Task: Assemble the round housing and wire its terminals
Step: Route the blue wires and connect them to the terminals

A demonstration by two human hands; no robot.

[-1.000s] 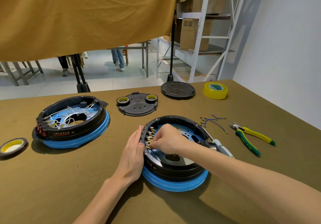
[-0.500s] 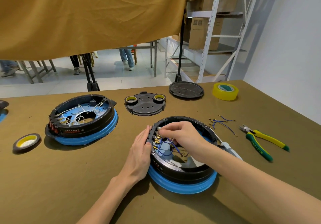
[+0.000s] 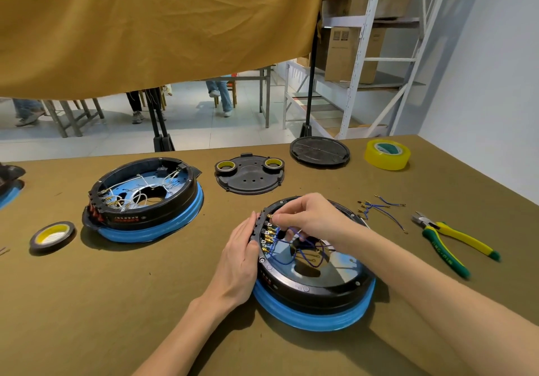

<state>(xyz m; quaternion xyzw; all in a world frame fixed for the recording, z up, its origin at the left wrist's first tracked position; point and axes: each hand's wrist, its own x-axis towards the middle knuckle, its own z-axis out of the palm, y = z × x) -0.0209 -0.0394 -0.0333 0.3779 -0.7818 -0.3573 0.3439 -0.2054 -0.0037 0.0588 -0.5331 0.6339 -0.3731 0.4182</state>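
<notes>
So we had the round housing (image 3: 313, 270) sitting on the counter (image 3: 116, 302) right in front of us, black ring on a blue base, open side up. Our left hand (image 3: 237, 262) was flat against its left outer wall, fingers straight, just bracing it. Our right hand (image 3: 306, 218) reached in over the far rim and was pinching what looked like the brass end of a blue wire (image 3: 280, 254) at the top of the terminal row (image 3: 268, 237). The key thing: that row ran along the inner left wall, with the pins pointing inward toward the middle, so the connector had to be pushed leftward, straight at the bracing palm on the other side of the wall. The right hand was clearly the nearer one for that job. We couldn't tell if the connector was already seated, too small. Inside the housing were a few blue wires looping loose over the shiny plate with its centre hole. The spare wires (image 3: 379, 210) lay on the counter to the right, well apart from the housing, with the pliers (image 3: 455, 240) beyond them. A second housing (image 3: 145, 197), full of white wires, sat off to the left.
</notes>
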